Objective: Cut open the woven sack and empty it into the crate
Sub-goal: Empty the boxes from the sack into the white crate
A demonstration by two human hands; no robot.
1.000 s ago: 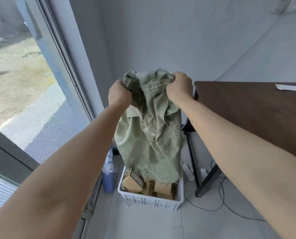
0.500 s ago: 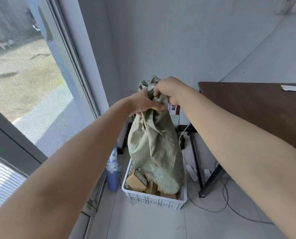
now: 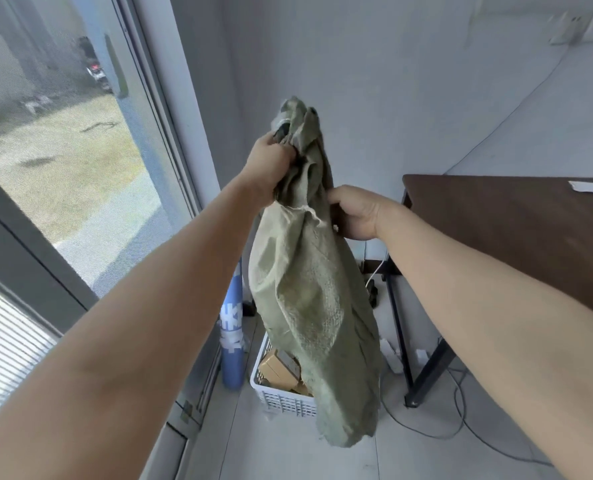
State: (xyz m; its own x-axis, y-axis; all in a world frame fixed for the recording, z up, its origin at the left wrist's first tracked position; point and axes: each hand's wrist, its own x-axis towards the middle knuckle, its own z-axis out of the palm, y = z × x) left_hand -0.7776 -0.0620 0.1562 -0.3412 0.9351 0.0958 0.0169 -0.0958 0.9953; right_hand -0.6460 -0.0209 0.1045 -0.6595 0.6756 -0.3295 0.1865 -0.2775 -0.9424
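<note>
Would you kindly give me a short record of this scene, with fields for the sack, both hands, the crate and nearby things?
sack: green woven, hangs limp, hiding part of the crate
left hand: grips its bunched top
right hand: holds its side lower down
crate: white, on the floor, brown boxes inside
nearby: blue roll left of the crate; dark table to the right
</note>
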